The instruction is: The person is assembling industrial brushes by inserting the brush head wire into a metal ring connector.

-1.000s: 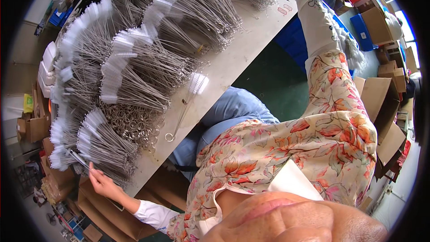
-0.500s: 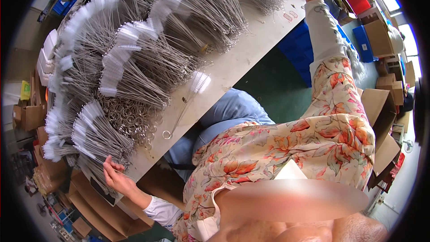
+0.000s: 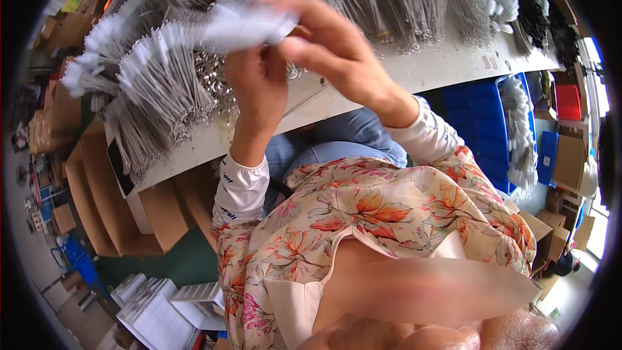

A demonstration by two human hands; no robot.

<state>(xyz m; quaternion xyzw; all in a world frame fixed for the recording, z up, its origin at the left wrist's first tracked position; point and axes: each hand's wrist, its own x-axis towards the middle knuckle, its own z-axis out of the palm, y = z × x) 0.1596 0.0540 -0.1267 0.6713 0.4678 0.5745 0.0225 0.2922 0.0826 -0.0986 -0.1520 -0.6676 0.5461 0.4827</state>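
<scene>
White-bristled wire brushes are raised over the table between my two hands, their bristles smeared by motion. Around their lower part the fingers of my left hand are closed. My right hand curls over the right end of the bristles, thumb below and fingers above. How many brushes are held I cannot tell. Behind and left of my hands lie dense bundles of similar brushes with thin grey wire stems. A heap of metal rings shows partly, left of my left wrist.
The pale table runs across in front of me, with black brushes at its far right. A blue bin holding white brushes stands to the right. Opened cardboard boxes stand at left, and white plastic trays at lower left.
My right hand has come in from the far upper right, and my left hand has left the near-left bundle. Both now meet around white brushes over the table. The view has turned.
</scene>
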